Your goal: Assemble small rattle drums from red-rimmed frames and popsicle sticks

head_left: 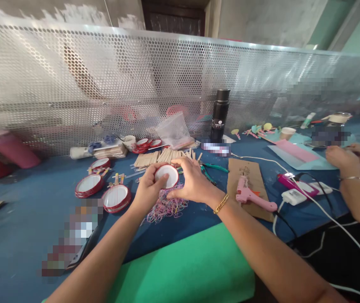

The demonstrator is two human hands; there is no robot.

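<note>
A round white lid with a red rim [171, 182] is held up above the table. My left hand [150, 183] grips it from the left, thumb pressed on its white face. From the other side my right hand [195, 179] curves around the lid, fingertips at its top edge and thumb just below it. Under the hands lies a tangled pile of pink and purple rubber bands [167, 208]. Wooden craft sticks [150, 159] are spread out behind. To the left sit similar red-rimmed lids [88, 184], some with sticks poking out.
A pink glue gun [252, 195] rests on cardboard [235, 172] at the right. Nearby are teal pliers [216, 167], a black bottle [220, 115], a power strip [293, 196] and white cords. A phone [75, 235] lies left. Another person's hands [344, 162] work at far right.
</note>
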